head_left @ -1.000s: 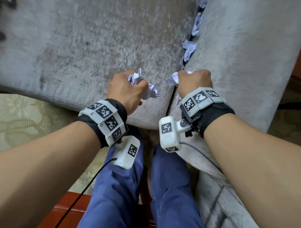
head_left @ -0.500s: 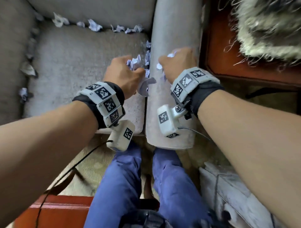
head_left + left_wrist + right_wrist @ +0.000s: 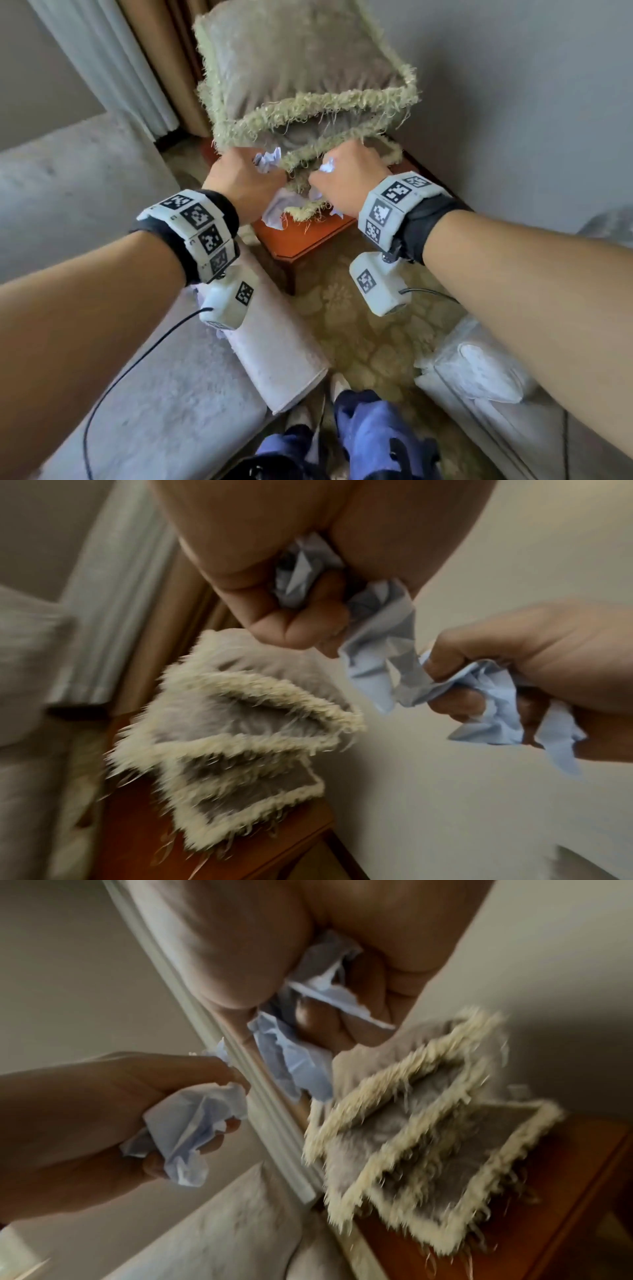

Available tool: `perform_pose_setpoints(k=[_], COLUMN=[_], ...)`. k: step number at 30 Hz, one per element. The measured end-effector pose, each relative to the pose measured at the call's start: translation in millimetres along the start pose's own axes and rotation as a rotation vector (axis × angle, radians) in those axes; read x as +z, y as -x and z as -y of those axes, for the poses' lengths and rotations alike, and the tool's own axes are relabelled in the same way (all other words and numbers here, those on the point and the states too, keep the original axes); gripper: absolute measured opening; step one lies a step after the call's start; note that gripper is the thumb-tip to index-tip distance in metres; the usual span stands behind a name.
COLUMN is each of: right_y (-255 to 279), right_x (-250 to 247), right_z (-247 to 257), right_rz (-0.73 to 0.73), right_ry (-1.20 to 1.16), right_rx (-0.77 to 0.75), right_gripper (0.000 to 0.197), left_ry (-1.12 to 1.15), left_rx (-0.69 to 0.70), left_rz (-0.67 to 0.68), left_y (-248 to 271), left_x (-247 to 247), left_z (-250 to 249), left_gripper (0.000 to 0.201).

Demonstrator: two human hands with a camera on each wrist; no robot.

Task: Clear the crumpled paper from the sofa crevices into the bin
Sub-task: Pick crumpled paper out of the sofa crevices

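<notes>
My left hand [image 3: 246, 181] is a fist gripping crumpled white paper [image 3: 269, 159], with more paper hanging below it [image 3: 275, 210]. My right hand [image 3: 346, 178] grips another wad of crumpled paper [image 3: 327, 167]. Both fists are held side by side in the air, just in front of stacked fringed cushions. The left wrist view shows the left hand [image 3: 291, 615] with paper [image 3: 377, 642] sticking out between its fingers. In the right wrist view, the right hand [image 3: 325, 1015] clutches torn paper [image 3: 294, 1064]. No bin is in view.
Fringed grey cushions [image 3: 301, 78] are piled on a reddish wooden side table [image 3: 308, 236] against the wall. The grey sofa's armrest [image 3: 284, 359] lies below my left wrist. A second pale seat [image 3: 479, 377] is at lower right, with patterned carpet [image 3: 359, 325] between them. Curtains [image 3: 137, 68] hang at back left.
Both hands have lifted away from the sofa crevice, still gripping their paper. The view has swung right from the sofa seat to the side table and cushions.
</notes>
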State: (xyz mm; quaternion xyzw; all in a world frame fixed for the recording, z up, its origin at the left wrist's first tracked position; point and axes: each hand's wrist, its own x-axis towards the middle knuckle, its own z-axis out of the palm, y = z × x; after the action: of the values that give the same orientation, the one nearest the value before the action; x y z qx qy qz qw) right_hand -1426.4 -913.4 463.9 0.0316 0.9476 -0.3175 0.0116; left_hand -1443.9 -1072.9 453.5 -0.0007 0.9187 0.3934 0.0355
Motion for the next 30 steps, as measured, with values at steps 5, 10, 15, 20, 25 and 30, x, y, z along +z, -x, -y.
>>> perform_pose_setpoints(k=[5,10,15,20,25,30], right_y=[47,118,198,284,364,443], right_x=[-108,-201,-283,-359,-414,-445], right_z=[-51,-128,-220,-309,-381,-426], right_rz=[-0.138,-0.323,-0.467,-0.569,-0.651,-0.742], right_ry=[0.000,0.017,0.016,0.017,0.026,0.021], right_rx=[0.158,0.314,0.476,0.593,0.773,0.985], right_gripper=[0.038,0.042,0.038,0.032,0.029,0.030], left_ry=[-0.201,-0.218,-0.247,-0.250,-0.227,-0.225], left_rx=[0.250,0.494,0.677,0.875,1.046,1.271], left_rz=[0.205,0.351,0.493,0.618,0.766,0.917], left_y=[11,44,101,174,249,319], left_x=[36,111,205,308,392,461], left_z=[-126,-241,-351,-448,-531,-588], left_gripper=[0.029,0.033,0.036,0.035,0.032,0.035])
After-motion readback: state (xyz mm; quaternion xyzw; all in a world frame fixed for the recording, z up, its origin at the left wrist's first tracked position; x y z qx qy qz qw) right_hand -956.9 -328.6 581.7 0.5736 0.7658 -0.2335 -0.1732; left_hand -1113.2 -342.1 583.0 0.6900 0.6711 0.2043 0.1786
